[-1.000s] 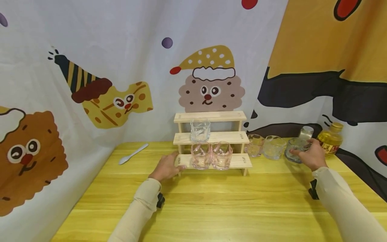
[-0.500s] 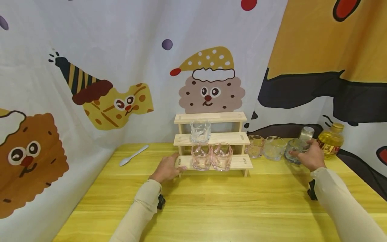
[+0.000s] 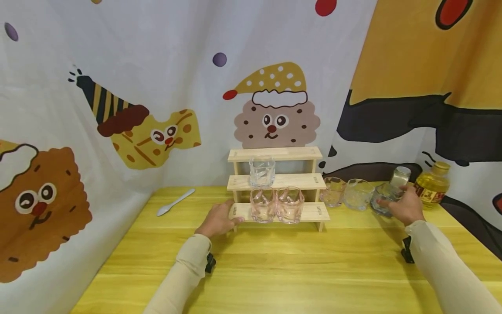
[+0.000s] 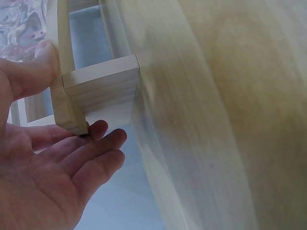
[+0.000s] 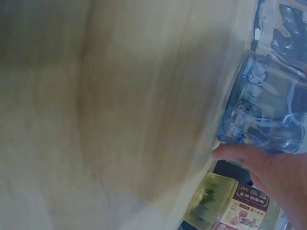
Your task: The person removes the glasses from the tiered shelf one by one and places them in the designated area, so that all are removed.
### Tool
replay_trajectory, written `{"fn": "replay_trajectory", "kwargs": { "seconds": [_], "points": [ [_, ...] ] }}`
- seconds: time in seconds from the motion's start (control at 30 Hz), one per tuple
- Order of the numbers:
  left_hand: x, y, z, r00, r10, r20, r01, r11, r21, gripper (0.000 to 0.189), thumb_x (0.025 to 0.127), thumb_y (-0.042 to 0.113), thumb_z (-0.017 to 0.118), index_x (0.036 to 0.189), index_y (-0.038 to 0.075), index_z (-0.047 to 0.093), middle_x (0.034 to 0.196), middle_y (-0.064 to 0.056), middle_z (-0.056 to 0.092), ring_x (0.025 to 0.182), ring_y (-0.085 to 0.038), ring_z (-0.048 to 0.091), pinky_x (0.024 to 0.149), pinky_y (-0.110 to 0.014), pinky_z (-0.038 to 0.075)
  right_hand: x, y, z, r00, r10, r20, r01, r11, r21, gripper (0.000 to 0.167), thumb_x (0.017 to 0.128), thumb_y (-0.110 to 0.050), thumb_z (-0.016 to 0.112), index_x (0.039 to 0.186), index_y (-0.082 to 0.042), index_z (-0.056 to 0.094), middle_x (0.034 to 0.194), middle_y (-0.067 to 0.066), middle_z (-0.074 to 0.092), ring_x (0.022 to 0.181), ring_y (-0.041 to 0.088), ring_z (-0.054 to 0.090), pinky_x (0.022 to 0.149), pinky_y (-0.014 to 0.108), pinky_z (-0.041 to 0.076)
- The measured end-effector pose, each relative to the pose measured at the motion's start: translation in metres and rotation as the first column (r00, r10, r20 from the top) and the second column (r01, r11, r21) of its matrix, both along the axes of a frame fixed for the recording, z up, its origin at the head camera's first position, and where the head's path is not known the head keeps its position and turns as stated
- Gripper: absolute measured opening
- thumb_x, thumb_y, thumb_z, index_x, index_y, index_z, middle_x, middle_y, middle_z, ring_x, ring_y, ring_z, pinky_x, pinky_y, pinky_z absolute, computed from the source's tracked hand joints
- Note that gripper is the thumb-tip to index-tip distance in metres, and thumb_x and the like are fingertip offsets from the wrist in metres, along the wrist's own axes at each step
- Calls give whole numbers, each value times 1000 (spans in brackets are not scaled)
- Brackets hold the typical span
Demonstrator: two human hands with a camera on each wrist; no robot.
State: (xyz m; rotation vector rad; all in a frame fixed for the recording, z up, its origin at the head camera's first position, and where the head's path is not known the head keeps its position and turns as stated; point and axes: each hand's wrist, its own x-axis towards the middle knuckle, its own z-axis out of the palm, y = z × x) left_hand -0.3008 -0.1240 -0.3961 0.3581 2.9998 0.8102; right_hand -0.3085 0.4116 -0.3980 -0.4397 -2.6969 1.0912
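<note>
My left hand (image 3: 217, 219) holds the left end of the lowest step of a three-tier wooden stand (image 3: 300, 181). In the left wrist view the thumb lies over the board (image 4: 61, 45) and the other fingers curl beneath its end. Two pinkish glasses (image 3: 262, 210) stand side by side on that lowest step, and a clear glass (image 3: 262, 173) is on the middle one. At the right, my right hand (image 3: 408, 207) grips a bluish tumbler (image 5: 268, 105) from its right side, thumb toward me. Its far side is partly hidden by the hand.
Between stand and right hand are a pinkish glass (image 3: 332, 192) and a clear glass (image 3: 357, 194). Behind the right hand are a small lidded jar (image 3: 400, 176) and a bottle of yellow oil (image 3: 432, 185). A pale spoon (image 3: 175, 202) lies at the back left, before a printed cloth.
</note>
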Motion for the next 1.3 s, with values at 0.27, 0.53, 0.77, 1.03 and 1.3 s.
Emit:
{"fn": "replay_trajectory", "kwargs": {
  "seconds": [0.27, 0.53, 0.77, 1.03, 1.3],
  "points": [
    [-1, 2, 5, 1000, 6, 4, -6, 1000, 8, 69, 93, 36, 73, 147, 4, 45, 104, -14, 69, 85, -23, 62, 77, -40, 52, 1, 1, 5, 1000, 3, -7, -3, 999, 50, 104, 92, -40, 71, 154, 14, 7, 147, 48, 25, 124, 64, 36, 95, 69, 42],
    [-2, -4, 3, 1000, 17, -1, -17, 1000, 0, 71, 92, 37, 73, 148, 4, 45, 113, -18, 69, 96, -29, 63, 85, -46, 53, 3, -8, 21, 996, 84, 11, -85, 984, 155, 108, 91, -35, 72, 151, 19, 1, 142, 54, 24, 124, 68, 31, 98, 74, 37],
    [0, -2, 6, 1000, 25, 9, -25, 1000, 2, 70, 92, 37, 73, 148, 6, 44, 117, -19, 68, 107, -34, 61, 88, -48, 51, 17, -43, 43, 978, 22, -206, 36, 960, 278, 81, 91, -24, 70, 147, 17, 29, 132, 48, 42, 118, 63, 41, 97, 72, 37],
    [1, 2, 0, 1000, 0, 11, 0, 1000, 7, 70, 92, 36, 73, 147, 3, 46, 126, -23, 66, 118, -41, 60, 97, -53, 51, 20, -91, 57, 921, 273, -279, -222, 954, 202, 66, 96, -20, 68, 148, 6, 35, 136, 37, 51, 118, 55, 57, 90, 63, 51],
    [0, -1, 0, 1000, 15, 16, -15, 1000, 5, 71, 92, 38, 72, 148, 5, 45, 126, -22, 66, 115, -39, 62, 96, -52, 51, 9, -132, 57, 823, 504, -264, -476, 864, 166, 57, 98, -19, 67, 147, -3, 43, 132, 27, 58, 115, 46, 64, 86, 56, 56]
  ]
}}
